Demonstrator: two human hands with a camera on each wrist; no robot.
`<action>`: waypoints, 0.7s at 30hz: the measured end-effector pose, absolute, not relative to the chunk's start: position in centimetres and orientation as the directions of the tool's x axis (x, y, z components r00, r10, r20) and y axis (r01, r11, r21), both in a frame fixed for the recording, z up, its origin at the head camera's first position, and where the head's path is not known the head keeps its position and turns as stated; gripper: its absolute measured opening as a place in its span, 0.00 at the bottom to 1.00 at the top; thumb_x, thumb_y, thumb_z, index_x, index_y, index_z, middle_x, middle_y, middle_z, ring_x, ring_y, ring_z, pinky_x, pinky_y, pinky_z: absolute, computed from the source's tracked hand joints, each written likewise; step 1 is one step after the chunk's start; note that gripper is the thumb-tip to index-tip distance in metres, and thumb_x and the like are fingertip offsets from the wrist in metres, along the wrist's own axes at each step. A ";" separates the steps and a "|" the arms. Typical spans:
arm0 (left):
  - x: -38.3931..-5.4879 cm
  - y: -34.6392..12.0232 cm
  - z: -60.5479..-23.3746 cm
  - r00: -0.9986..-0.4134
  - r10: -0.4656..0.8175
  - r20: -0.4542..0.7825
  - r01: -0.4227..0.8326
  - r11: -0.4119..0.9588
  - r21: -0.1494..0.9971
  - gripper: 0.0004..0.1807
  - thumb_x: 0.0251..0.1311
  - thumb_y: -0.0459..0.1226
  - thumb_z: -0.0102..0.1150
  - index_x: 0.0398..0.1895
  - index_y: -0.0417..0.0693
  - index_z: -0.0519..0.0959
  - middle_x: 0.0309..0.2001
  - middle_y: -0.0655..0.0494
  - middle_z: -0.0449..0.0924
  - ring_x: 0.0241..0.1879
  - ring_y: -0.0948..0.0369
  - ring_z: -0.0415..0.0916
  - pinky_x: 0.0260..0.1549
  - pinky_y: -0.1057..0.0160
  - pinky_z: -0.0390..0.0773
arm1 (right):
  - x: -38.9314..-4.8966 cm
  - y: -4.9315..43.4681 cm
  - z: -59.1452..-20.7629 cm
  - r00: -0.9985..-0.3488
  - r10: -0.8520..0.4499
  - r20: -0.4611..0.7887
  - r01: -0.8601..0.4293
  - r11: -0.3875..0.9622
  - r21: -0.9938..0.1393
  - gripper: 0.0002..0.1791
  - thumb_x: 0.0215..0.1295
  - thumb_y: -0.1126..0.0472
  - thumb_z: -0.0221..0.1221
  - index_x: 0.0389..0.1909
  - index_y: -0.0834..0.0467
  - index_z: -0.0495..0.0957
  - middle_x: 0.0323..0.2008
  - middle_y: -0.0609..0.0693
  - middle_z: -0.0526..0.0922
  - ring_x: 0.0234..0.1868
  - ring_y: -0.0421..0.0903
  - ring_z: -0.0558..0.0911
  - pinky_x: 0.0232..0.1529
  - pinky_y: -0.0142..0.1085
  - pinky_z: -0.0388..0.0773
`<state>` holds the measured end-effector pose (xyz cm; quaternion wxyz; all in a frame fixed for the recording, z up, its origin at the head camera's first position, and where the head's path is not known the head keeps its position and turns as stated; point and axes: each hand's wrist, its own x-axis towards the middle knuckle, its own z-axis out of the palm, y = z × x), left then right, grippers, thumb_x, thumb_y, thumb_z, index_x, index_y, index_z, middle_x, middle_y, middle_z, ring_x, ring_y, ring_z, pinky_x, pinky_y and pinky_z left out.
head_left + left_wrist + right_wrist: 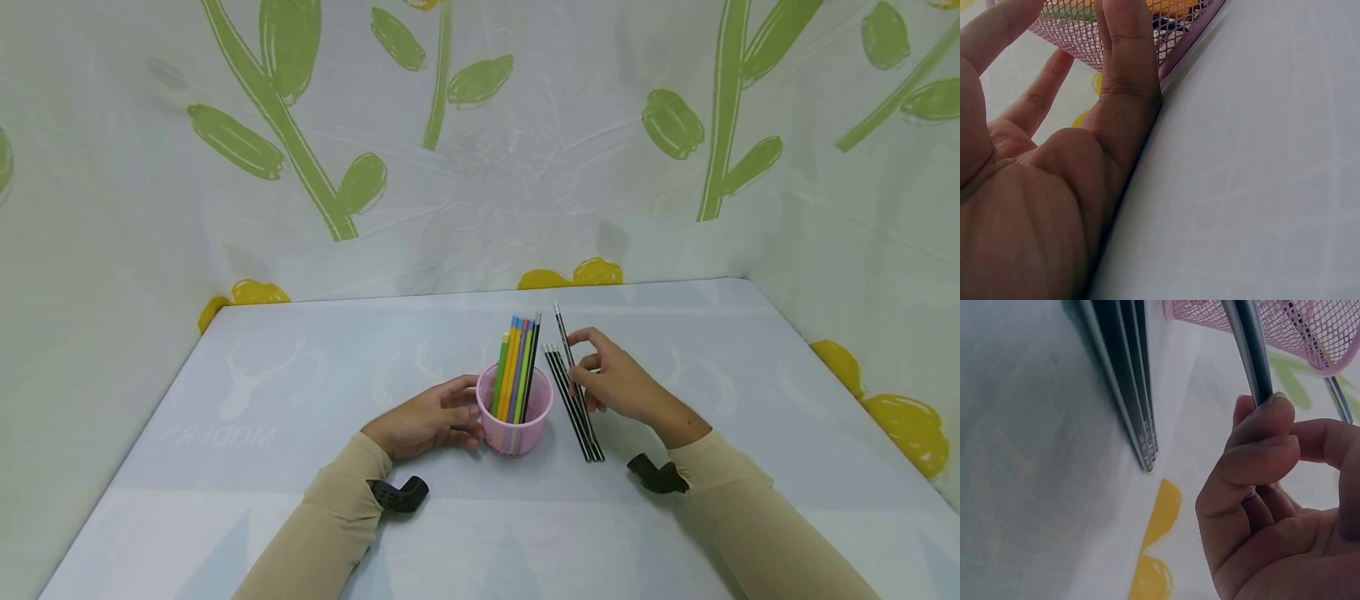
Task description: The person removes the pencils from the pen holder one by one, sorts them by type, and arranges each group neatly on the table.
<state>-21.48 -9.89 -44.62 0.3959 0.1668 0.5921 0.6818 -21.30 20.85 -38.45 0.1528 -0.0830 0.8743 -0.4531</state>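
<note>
A pink mesh pencil cup (491, 429) stands on the table with several colored pencils (513, 367) and a black one leaning in it. My left hand (431, 417) rests against the cup's left side, fingers extended along the mesh. Thumb and fingertips of my right hand (615, 379) pinch a black pencil (562, 329) with silvery stripes, its pale end pointing away. Right beside it, several similar black pencils (566, 396) lie together on the table, to the right of the cup. In the right wrist view, the held pencil (1250, 350) rises from the fingertips.
The pale table (300, 483) has faint printed patterns. A white sheet wall (525, 183) with green leaves and yellow flowers surrounds its back and sides. Each sleeve carries a black wrist mount (401, 495) near the cuff.
</note>
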 end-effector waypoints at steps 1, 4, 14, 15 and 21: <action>-21.5 -9.9 -44.6 -0.630 0.738 -0.242 -0.341 0.016 0.940 0.34 0.70 0.34 0.54 0.77 0.55 0.56 0.70 0.43 0.60 0.45 0.58 0.79 0.46 0.63 0.83 | -21.4 21.0 -38.5 -0.937 -0.292 -0.191 -0.013 0.576 -0.817 0.26 0.73 0.62 0.51 0.68 0.58 0.57 0.30 0.55 0.82 0.20 0.47 0.75 0.22 0.37 0.77; -21.5 -9.9 -44.6 -0.629 0.739 -0.241 -0.339 0.019 0.941 0.33 0.71 0.35 0.54 0.76 0.55 0.56 0.70 0.43 0.60 0.46 0.58 0.79 0.46 0.63 0.83 | -21.6 21.3 -38.7 -0.928 -0.317 -0.194 -0.025 0.573 -0.819 0.27 0.72 0.63 0.52 0.68 0.59 0.57 0.31 0.55 0.82 0.20 0.47 0.76 0.22 0.38 0.77; -21.5 -9.8 -44.4 -0.631 0.735 -0.250 -0.349 0.019 0.937 0.33 0.71 0.35 0.55 0.76 0.55 0.57 0.70 0.43 0.60 0.45 0.59 0.79 0.46 0.63 0.83 | -22.1 22.0 -39.3 -0.926 -0.305 -0.224 -0.028 0.644 -0.764 0.29 0.69 0.63 0.56 0.68 0.57 0.58 0.34 0.55 0.84 0.20 0.48 0.78 0.26 0.40 0.79; -21.5 -9.8 -44.4 -0.632 0.733 -0.250 -0.350 0.018 0.937 0.34 0.71 0.34 0.55 0.76 0.54 0.56 0.70 0.43 0.60 0.45 0.59 0.79 0.46 0.63 0.83 | -22.1 22.1 -39.4 -0.926 -0.301 -0.229 -0.027 0.656 -0.755 0.30 0.69 0.63 0.56 0.68 0.57 0.58 0.34 0.54 0.84 0.20 0.48 0.78 0.27 0.40 0.79; -21.4 -9.8 -44.4 -0.636 0.728 -0.254 -0.354 0.016 0.935 0.34 0.71 0.34 0.55 0.77 0.54 0.56 0.70 0.43 0.60 0.45 0.59 0.80 0.45 0.64 0.83 | -22.4 22.4 -39.8 -0.922 -0.292 -0.253 -0.027 0.702 -0.712 0.30 0.69 0.62 0.57 0.69 0.57 0.59 0.34 0.54 0.84 0.20 0.47 0.79 0.29 0.39 0.79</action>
